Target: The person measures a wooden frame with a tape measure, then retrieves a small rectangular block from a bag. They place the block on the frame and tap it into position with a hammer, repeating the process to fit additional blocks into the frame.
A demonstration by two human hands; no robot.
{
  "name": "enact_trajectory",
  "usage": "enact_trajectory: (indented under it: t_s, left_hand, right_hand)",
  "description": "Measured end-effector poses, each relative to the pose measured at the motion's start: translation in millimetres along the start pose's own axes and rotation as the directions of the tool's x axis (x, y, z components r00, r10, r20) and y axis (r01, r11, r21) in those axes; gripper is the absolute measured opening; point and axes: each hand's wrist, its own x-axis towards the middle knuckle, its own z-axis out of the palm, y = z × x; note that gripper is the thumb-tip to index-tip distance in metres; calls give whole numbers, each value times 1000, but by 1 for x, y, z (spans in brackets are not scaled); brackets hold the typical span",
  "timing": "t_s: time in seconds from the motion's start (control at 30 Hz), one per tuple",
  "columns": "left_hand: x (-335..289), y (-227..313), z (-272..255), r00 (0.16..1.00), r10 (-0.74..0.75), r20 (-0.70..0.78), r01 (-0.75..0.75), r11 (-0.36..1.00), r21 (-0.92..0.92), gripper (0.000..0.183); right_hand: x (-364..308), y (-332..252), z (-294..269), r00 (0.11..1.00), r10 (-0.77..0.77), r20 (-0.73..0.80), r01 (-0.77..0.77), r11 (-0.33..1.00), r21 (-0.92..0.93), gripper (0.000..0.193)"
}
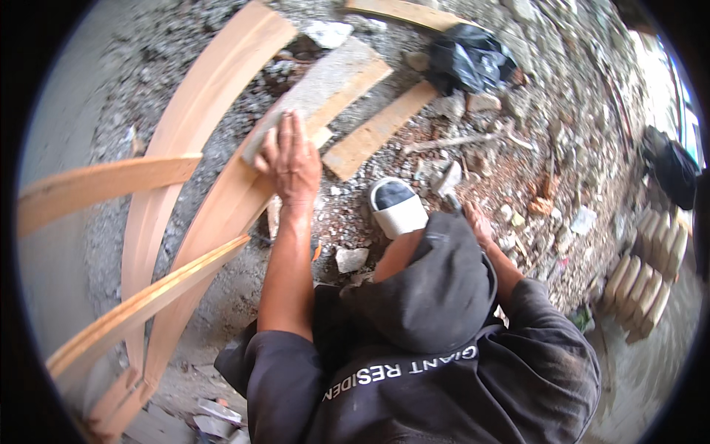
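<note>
My left hand [290, 164] lies flat, fingers stretched out, on a short cement-stained board [314, 85]. That board rests over the upper part of a long reddish plank [214, 211]. Partly hidden behind my knee, my right hand [479, 224] is closed round the handle of what looks like a hammer [448, 180], its head low over the rubble. Between my hands is my foot in a white slide sandal [399, 217]. Just right of the stained board, a short wooden board [381, 131] lies on the ground.
A second long plank [200, 96] lies at the left, with narrower wooden strips [111, 181] crossing the planks. A black plastic bag [473, 61] sits at the far side. Broken stones [352, 259] litter the ground. Ribbed beige pieces [640, 292] stand at the right.
</note>
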Motion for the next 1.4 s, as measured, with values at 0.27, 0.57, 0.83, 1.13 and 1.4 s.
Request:
enact_trajectory:
  t_s: [0.27, 0.57, 0.83, 1.13, 1.4]
  left_hand:
    - [-4, -4, 0, 1000, -26, -9, 25, 995, -96, 53]
    - [1, 1, -9, 998, -43, -36, 40, 996, -83, 51]
    - [-3, 1, -4, 996, -60, -61, 53, 993, -109, 46]
    - [-2, 2, -5, 997, -60, -54, 53, 991, -120, 46]
    - [-2, 0, -6, 997, -64, -45, 58, 992, -111, 45]
  right_hand:
    - [-15, -5, -27, 986, -49, 159, 17, 980, 200, 31]
    - [23, -252, -153, 752, -628, -200, 659, 727, 195, 40]
    - [52, -310, -161, 584, -808, -73, 786, 586, -196, 47]
    - [62, -305, -158, 531, -837, -137, 822, 547, -158, 46]
    - [60, -311, -163, 570, -818, -79, 793, 573, -204, 46]
